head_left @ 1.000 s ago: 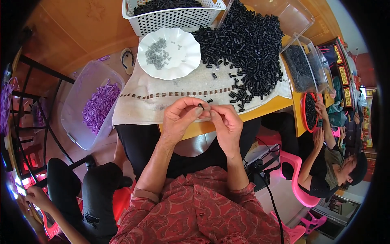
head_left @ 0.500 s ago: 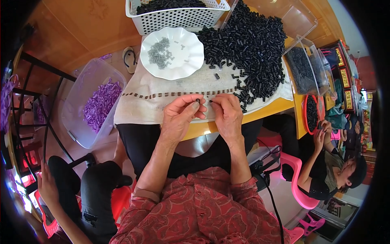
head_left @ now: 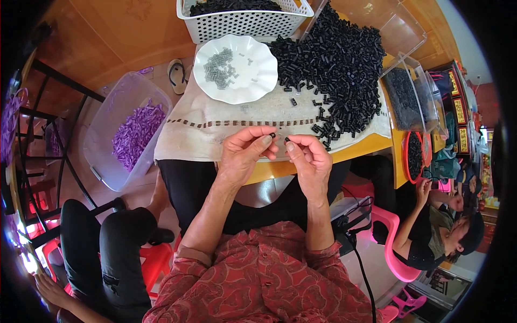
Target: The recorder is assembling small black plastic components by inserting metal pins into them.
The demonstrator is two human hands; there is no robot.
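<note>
Rolled thumb-up since the earlier frame, my right hand [head_left: 312, 166] pinches a dark bit [head_left: 287, 140] just right of, and apart from, the black piece [head_left: 272, 135] pinched in my left hand [head_left: 240, 153]; I can't tell either long axis.

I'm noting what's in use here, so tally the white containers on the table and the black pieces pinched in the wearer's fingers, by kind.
White plate: 1
White basket: 1
Black pieces, one in the left hand, one in the right hand: 2
Total: 4
</note>
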